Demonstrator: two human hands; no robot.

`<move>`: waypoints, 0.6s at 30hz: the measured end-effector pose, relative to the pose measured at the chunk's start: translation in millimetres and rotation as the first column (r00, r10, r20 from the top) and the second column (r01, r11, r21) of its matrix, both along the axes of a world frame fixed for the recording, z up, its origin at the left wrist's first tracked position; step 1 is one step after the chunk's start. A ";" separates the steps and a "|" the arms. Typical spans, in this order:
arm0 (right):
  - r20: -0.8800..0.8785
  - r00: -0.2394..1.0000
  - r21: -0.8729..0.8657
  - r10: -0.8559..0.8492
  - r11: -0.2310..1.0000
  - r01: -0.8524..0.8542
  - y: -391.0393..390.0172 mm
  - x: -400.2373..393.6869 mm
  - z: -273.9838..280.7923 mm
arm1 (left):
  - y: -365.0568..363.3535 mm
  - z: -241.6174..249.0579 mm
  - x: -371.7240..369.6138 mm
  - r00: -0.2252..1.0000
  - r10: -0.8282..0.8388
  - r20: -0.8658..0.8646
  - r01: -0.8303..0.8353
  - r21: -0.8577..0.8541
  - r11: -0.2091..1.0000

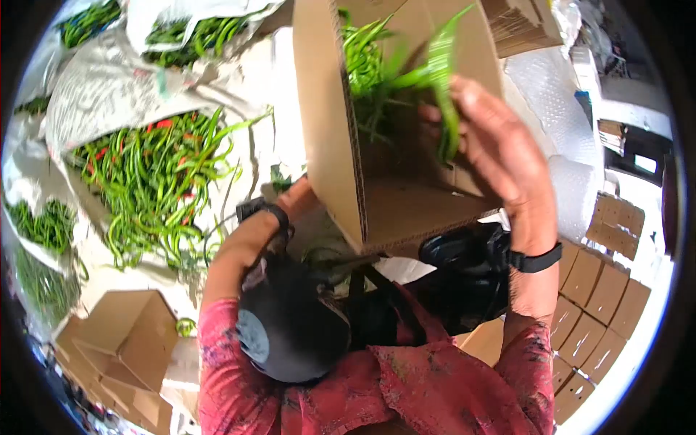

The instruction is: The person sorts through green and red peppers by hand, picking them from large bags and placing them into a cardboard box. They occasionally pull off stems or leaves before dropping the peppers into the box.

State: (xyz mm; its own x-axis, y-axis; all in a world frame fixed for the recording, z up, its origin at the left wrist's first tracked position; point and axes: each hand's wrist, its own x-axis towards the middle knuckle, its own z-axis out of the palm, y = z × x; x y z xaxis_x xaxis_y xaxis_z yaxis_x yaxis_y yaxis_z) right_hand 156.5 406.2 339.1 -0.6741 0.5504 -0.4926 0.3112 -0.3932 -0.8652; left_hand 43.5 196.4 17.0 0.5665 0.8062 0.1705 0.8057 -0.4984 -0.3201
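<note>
A cardboard box [326,123] is tilted in front of me with its open side toward me. Long green chili peppers [366,54] lie inside it, toward the far end. My right hand [496,138] reaches in at the right side, its fingers curled around a few green chili peppers [444,69] that are slightly blurred. On the left, my left hand [301,197] is at the outer side of the box. Its fingers are hidden behind the cardboard wall.
Left of the box, green and some red chilies [156,181] spill from a white sack [101,94]. An open carton [119,337] stands at lower left. Stacked brown boxes [598,290] are at right, below bubble wrap [551,94]. A dark rounded item [293,326] lies before my chest.
</note>
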 end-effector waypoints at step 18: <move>-0.130 0.985 0.228 -0.110 0.964 0.138 -29.2 64.8 74.5 | -133.9 172.1 -88.9 -0.657 0.358 0.664 -0.414 -0.714 0.564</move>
